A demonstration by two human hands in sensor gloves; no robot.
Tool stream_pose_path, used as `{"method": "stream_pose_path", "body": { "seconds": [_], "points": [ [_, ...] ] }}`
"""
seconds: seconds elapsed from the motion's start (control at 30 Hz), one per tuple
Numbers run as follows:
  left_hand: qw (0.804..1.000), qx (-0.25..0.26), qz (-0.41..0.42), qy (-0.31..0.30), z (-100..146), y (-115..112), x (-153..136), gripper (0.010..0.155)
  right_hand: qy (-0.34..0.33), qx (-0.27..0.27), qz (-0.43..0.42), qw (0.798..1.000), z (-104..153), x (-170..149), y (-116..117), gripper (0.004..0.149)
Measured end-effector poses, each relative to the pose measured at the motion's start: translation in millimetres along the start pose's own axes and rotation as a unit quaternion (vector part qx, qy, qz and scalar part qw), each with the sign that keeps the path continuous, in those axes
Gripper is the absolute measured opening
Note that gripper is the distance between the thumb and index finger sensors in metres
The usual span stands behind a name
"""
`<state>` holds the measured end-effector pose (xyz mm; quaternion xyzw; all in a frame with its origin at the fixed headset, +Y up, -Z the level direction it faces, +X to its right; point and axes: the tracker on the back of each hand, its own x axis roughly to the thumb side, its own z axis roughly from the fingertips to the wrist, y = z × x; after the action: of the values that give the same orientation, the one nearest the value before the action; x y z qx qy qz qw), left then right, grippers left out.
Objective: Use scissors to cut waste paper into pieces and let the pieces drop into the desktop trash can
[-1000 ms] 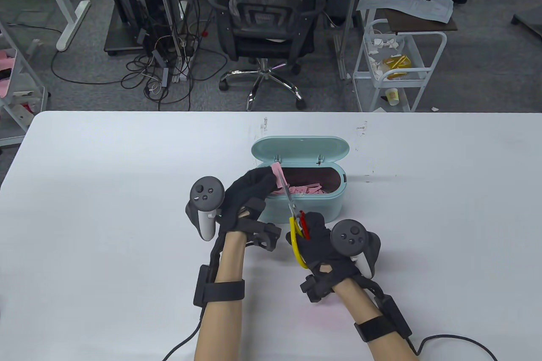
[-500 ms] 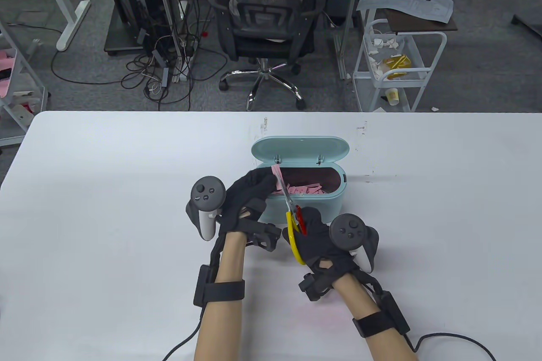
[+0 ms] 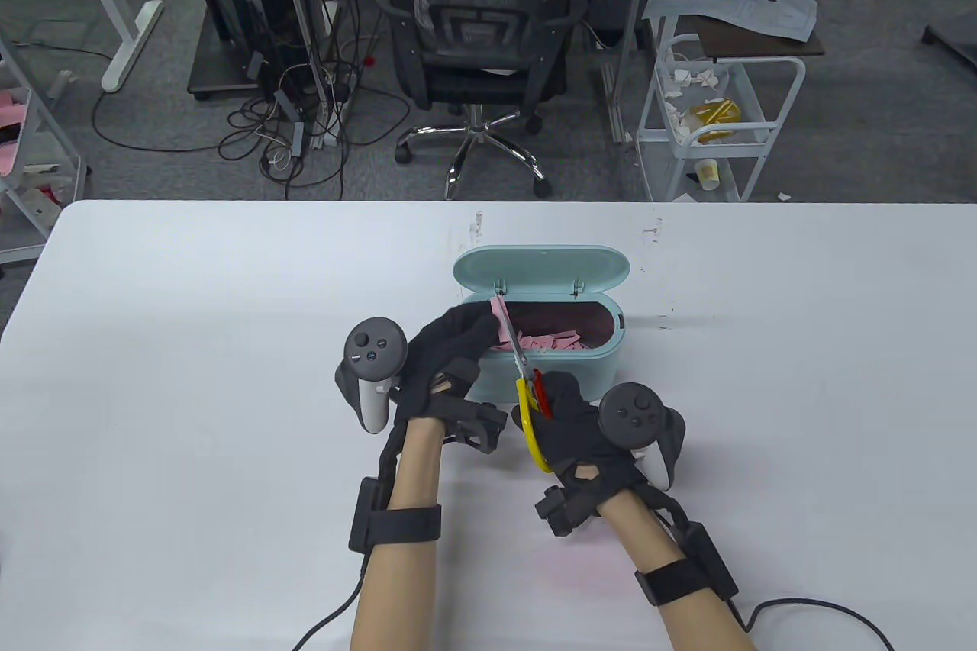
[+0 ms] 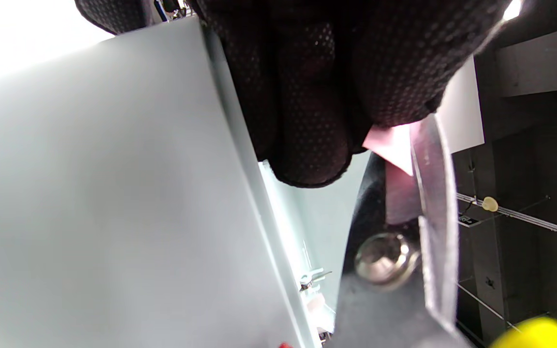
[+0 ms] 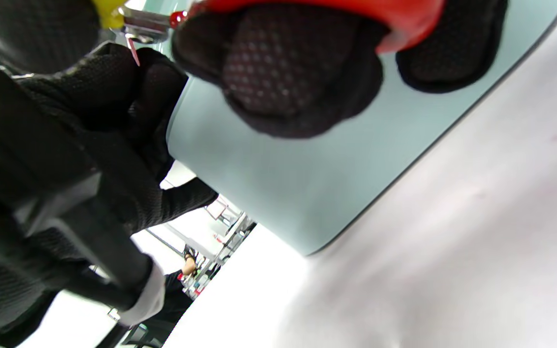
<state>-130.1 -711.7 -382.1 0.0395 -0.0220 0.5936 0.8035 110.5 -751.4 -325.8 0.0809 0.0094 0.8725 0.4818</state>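
Note:
An open mint-green trash can (image 3: 569,374) stands mid-table with pink paper pieces (image 3: 551,340) inside. My left hand (image 3: 450,346) pinches a small pink paper strip (image 3: 500,317) over the can's left end; the left wrist view shows that strip (image 4: 390,145) between fingertips (image 4: 307,125) and a scissor blade (image 4: 433,203). My right hand (image 3: 572,426) grips the scissors (image 3: 527,384) by their yellow and red handles, blades nearly closed on the strip. In the right wrist view, fingers (image 5: 278,72) curl through the red handle (image 5: 385,19) beside the can wall (image 5: 278,174).
The can's lid (image 3: 542,268) stands hinged open at the back. White table (image 3: 191,376) stretches to both sides. Beyond the far edge are an office chair (image 3: 477,33), a white cart (image 3: 717,117) and cables on the floor.
The scissors and my right hand have crept slightly forward and left, and the handles have come together, closing the blades on the pink strip. My left hand has barely moved.

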Motion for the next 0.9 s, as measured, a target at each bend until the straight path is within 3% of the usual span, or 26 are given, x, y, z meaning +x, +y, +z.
{"method": "stream_pose_path", "body": {
  "seconds": [0.47, 0.9],
  "points": [
    [1.0, -0.002, -0.011, -0.002, -0.2, -0.5, 1.0, 0.036, 0.018, 0.018, -0.02, 0.999, -5.9, 2.3, 2.1, 0.079],
    [1.0, 0.001, -0.013, -0.001, -0.2, -1.0, 0.8, 0.035, 0.029, -0.004, -0.08, 0.996, -5.4, -2.7, -2.2, 0.072]
  ]
}}
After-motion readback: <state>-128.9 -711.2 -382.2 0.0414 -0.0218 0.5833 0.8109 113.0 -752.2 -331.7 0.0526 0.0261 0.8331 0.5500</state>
